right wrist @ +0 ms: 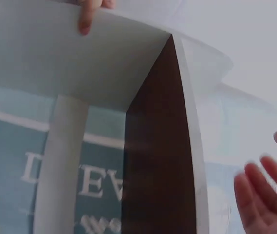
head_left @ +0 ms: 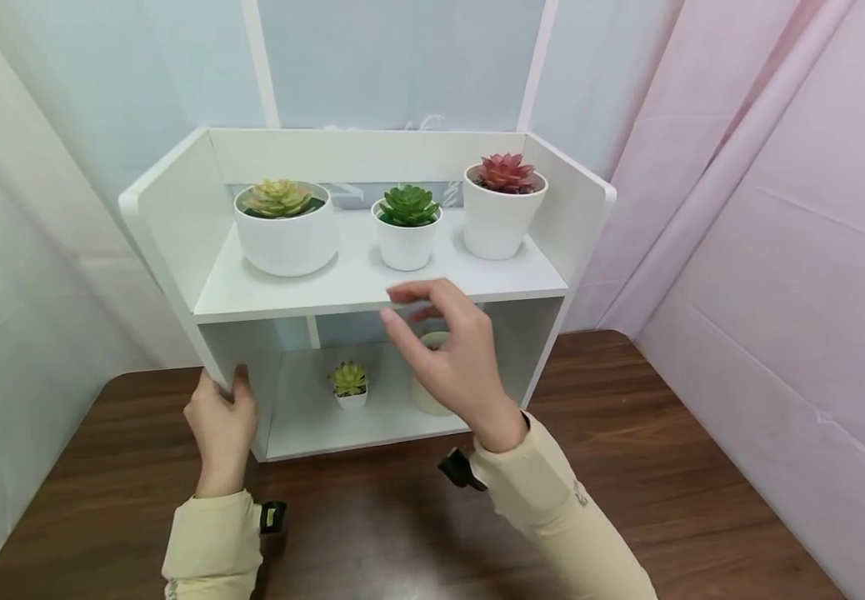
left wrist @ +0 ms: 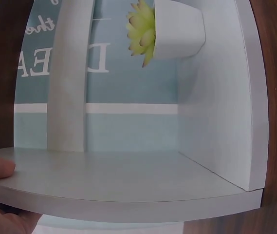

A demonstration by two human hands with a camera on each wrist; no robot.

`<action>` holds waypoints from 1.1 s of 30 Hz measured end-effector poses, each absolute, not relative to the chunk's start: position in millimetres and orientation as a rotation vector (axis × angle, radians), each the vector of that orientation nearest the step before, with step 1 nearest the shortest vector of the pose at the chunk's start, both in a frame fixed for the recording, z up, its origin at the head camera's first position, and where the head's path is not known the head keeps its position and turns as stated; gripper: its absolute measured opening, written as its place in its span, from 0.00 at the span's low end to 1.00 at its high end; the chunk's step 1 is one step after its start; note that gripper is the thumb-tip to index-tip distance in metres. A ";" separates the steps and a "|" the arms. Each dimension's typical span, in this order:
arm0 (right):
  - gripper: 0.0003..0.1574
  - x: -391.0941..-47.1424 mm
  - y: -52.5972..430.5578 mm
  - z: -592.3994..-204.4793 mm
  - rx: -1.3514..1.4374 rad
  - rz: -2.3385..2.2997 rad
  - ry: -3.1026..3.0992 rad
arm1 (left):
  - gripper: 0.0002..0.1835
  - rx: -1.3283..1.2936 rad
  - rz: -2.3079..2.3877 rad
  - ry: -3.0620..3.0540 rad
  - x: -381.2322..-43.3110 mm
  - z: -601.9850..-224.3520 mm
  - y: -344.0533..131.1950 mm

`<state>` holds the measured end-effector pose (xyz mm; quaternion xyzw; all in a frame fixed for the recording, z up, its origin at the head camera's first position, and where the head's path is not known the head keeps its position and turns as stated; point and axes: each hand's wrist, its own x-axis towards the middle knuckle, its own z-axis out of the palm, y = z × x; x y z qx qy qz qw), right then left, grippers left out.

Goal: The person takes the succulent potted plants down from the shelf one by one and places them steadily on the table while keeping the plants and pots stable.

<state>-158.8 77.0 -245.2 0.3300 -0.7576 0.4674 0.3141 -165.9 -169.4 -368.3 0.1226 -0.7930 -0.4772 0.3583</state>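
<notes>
A white two-tier shelf [head_left: 372,307] stands on the dark table. My left hand [head_left: 224,417] grips the front edge of its left side panel, thumb on the inner face and fingers outside; the left wrist view shows this hand [left wrist: 7,195] at the panel edge. My right hand [head_left: 451,350] hovers in front of the upper board with its fingers bent loosely and the thumb apart, holding nothing. Behind it on the upper board sits a green succulent [head_left: 408,207] in a small white pot. Partly hidden by that hand, a pale cylindrical pot [head_left: 427,400] stands on the lower level.
On the upper board, a yellow-green succulent in a wide white pot [head_left: 287,242] stands left and a red succulent in a white pot [head_left: 500,218] right. A small succulent in a white pot [head_left: 352,398] sits below. Pale curtains [head_left: 792,250] flank the wooden table [head_left: 642,467].
</notes>
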 end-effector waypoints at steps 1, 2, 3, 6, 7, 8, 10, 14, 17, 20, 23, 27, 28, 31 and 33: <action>0.19 -161.4 71.1 -240.9 0.849 1.230 -1.997 | 0.16 0.314 -1.227 -2.043 -166.2 -369.0 -169.4; 0.24 -163.9 65.4 -236.7 0.834 1.227 -2.003 | 0.16 0.311 -1.222 -2.040 -166.4 -369.5 -169.4; 0.29 -166.9 59.5 -233.1 0.818 1.218 -2.014 | 0.16 0.309 -1.220 -2.036 -166.7 -370.0 -169.3; 0.44 -176.0 41.9 -224.2 0.780 1.173 -2.072 | 0.16 0.298 -1.219 -2.020 -167.5 -370.2 -169.5; 0.48 -179.0 36.4 -222.2 0.768 1.148 -2.100 | 0.16 0.295 -1.220 -2.018 -167.8 -370.7 -169.8; 0.53 -181.4 30.9 -220.5 0.753 1.132 -2.132 | 0.16 0.296 -1.221 -2.016 -167.8 -371.1 -170.0; 0.60 -185.6 21.0 -217.8 0.706 1.104 -2.213 | 0.16 0.300 -1.223 -2.011 -167.9 -372.2 -170.4; 0.69 -190.3 5.8 -212.6 0.598 1.081 -2.373 | 0.15 0.317 -1.217 -2.006 -167.7 -373.5 -169.9; 0.70 -195.0 -1.3 -208.0 0.557 1.104 -2.433 | 0.15 0.319 -1.223 -1.995 -168.0 -372.4 -168.3; 0.70 -201.5 -5.9 -204.6 0.531 1.137 -2.483 | 0.15 0.320 -1.234 -1.984 -167.8 -370.9 -167.0; 0.71 -208.0 -9.9 -203.7 0.495 1.150 -2.516 | 0.15 0.327 -1.236 -1.981 -167.8 -370.8 -166.5; 0.70 -215.2 -14.8 -204.4 0.481 1.170 -2.516 | 0.15 0.337 -1.244 -1.983 -168.6 -371.3 -166.7; 0.70 -216.5 -15.9 -204.4 0.481 1.172 -2.520 | 0.16 0.341 -1.247 -1.982 -168.7 -371.4 -166.6; 0.70 -220.2 -19.3 -203.9 0.471 1.176 -2.542 | 0.16 0.347 -1.253 -1.981 -169.5 -372.4 -166.6; 0.71 -222.6 -21.2 -203.5 0.456 1.168 -2.556 | 0.16 0.350 -1.262 -1.981 -170.0 -373.0 -166.2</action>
